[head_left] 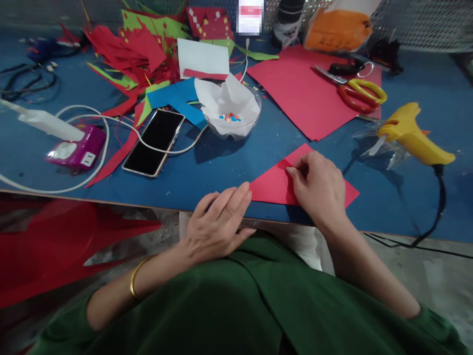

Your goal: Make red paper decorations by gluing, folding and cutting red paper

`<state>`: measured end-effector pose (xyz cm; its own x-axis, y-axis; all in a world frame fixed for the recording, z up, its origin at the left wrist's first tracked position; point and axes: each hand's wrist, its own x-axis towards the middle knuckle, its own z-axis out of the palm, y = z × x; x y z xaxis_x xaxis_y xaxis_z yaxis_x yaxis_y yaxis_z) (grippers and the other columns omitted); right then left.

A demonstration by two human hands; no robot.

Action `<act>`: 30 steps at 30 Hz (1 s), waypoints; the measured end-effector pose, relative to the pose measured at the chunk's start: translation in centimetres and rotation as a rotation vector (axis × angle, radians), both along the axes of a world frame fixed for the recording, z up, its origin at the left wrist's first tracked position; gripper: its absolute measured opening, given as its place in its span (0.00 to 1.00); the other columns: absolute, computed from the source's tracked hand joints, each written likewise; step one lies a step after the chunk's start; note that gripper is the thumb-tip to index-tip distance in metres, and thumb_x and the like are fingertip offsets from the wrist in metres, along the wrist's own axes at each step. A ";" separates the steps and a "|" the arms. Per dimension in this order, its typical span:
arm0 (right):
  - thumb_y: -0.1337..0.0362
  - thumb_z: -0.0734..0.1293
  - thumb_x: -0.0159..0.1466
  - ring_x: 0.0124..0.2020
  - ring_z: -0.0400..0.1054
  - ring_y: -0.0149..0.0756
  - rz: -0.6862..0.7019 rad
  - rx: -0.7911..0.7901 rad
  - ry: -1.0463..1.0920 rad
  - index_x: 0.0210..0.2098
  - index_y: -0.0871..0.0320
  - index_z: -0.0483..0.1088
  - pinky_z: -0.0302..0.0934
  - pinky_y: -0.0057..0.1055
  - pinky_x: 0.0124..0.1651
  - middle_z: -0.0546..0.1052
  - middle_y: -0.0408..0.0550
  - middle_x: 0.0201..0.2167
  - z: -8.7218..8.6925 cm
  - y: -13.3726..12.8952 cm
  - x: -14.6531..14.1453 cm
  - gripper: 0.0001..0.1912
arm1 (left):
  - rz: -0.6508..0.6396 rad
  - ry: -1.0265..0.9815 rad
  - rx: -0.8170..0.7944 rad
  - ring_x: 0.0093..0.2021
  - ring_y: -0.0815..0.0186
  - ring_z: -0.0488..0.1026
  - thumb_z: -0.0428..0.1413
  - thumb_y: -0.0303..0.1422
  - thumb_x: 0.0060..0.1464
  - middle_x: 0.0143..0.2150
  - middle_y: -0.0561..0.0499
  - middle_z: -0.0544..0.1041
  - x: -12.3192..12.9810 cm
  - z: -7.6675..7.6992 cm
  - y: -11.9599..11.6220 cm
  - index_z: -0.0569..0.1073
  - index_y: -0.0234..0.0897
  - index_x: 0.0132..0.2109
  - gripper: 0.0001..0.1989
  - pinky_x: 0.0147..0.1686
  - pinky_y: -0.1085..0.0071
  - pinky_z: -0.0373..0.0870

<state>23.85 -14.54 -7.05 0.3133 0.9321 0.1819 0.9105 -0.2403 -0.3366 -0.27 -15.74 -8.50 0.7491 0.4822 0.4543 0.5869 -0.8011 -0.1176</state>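
A folded red paper triangle (275,185) lies at the front edge of the blue table. My left hand (223,219) rests at the triangle's left corner, its fingers stretched out and lying nearly flat. Over the right part of the triangle is my right hand (320,185), with thumb and fingers pinched together on the paper near a small darker red flap. The palm and fingers of that hand hide part of the triangle, and its right corner shows beyond the wrist.
Behind the triangle lie large red sheets (295,93) with scissors (358,96). A yellow glue gun (417,135) is at right. Further left are a paper-lined bowl (231,106), a phone (154,143), a white cable, a purple socket block (79,148) and paper scraps (136,54).
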 end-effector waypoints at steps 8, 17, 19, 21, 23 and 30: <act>0.61 0.66 0.62 0.34 0.65 0.45 -0.015 0.012 0.024 0.30 0.52 0.60 0.48 0.37 0.35 0.73 0.48 0.29 -0.1 -0.1 0.1 0.09 | 0.080 -0.131 0.102 0.50 0.58 0.73 0.49 0.57 0.63 0.53 0.48 0.81 -0.2 -1.5 -0.9 0.73 0.41 0.62 0.31 0.58 0.59 0.60; 0.60 0.66 0.62 0.33 0.65 0.44 0.002 0.011 0.017 0.30 0.52 0.60 0.49 0.38 0.35 0.72 0.47 0.29 -0.3 -0.2 0.3 0.09 | 0.070 -0.136 0.067 0.50 0.59 0.75 0.50 0.54 0.64 0.54 0.50 0.81 -0.9 -1.7 -0.6 0.74 0.39 0.61 0.30 0.62 0.58 0.56; 0.60 0.66 0.62 0.33 0.65 0.44 0.003 0.017 0.010 0.30 0.52 0.61 0.49 0.38 0.35 0.73 0.47 0.29 -0.3 -0.2 0.4 0.09 | 0.080 -0.159 0.073 0.50 0.57 0.76 0.50 0.54 0.63 0.53 0.48 0.82 -1.0 -2.0 -0.5 0.74 0.41 0.61 0.29 0.60 0.57 0.58; 0.60 0.66 0.62 0.32 0.64 0.43 0.003 0.028 0.005 0.30 0.53 0.61 0.49 0.37 0.34 0.73 0.47 0.29 -0.4 -0.2 0.3 0.09 | 0.086 -0.191 0.081 0.49 0.56 0.77 0.50 0.55 0.63 0.52 0.46 0.82 -0.9 -2.2 -0.5 0.75 0.43 0.61 0.30 0.59 0.56 0.60; 0.59 0.66 0.62 0.32 0.64 0.43 0.004 0.036 0.003 0.30 0.52 0.61 0.49 0.37 0.34 0.73 0.47 0.28 -0.4 -0.2 0.3 0.08 | 0.084 -0.210 0.074 0.49 0.56 0.77 0.49 0.56 0.63 0.51 0.47 0.82 -0.8 -2.3 -0.5 0.75 0.43 0.61 0.30 0.59 0.56 0.60; 0.60 0.66 0.61 0.32 0.63 0.43 -0.012 0.014 0.001 0.30 0.52 0.59 0.48 0.37 0.34 0.71 0.47 0.28 -0.2 -0.1 0.1 0.10 | 0.108 -0.191 0.001 0.50 0.57 0.78 0.49 0.56 0.63 0.54 0.50 0.82 -0.7 -2.3 -0.8 0.70 0.42 0.65 0.32 0.65 0.54 0.56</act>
<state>23.97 -14.63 -7.27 0.3249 0.9254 0.1949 0.9072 -0.2468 -0.3406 -0.95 -16.49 -10.75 0.5938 0.5540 0.5835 0.6807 -0.7326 0.0028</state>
